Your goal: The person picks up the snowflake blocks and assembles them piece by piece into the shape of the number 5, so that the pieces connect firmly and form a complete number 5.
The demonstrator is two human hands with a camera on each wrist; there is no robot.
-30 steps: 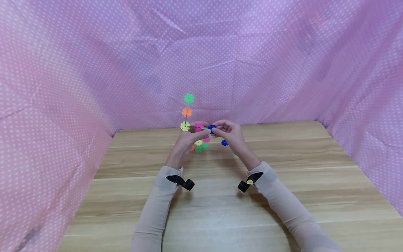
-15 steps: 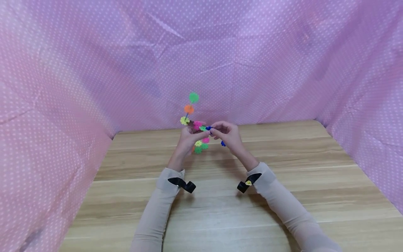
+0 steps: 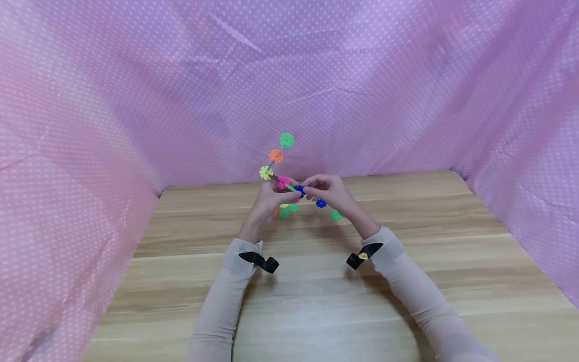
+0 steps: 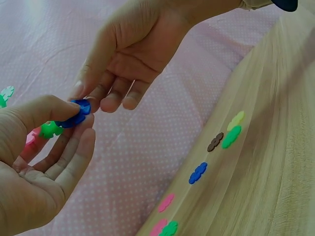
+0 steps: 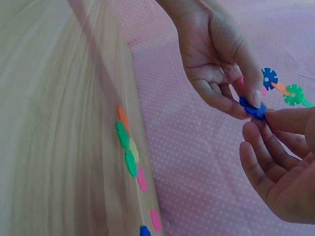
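Observation:
My left hand (image 3: 268, 201) pinches a blue snowflake disc (image 4: 69, 119) between thumb and fingers, over the far part of the table. That disc forms the near end of a chain of interlocked plastic discs. Beyond it come a green disc (image 4: 50, 130), a pink disc (image 3: 282, 182), a brown one and a yellow disc (image 3: 266, 172). An orange disc (image 3: 275, 156) and a light green disc (image 3: 286, 140) rise at the far end. With thumb and forefinger, my right hand (image 3: 332, 195) pinches the blue disc's right edge. Its other fingers are bent loosely.
Loose discs lie near the table's far edge: a green disc (image 5: 130, 163), an orange disc (image 5: 123, 118) and several others below the left hand. A blue disc (image 3: 321, 203) and a green disc (image 3: 335, 215) lie by the right hand. Pink dotted cloth (image 3: 298, 90) hangs behind.
The chain's upper end has swung to the right and now leans. The right wrist has shifted slightly right, uncovering the green disc beside it. Both hands stay at the blue disc.

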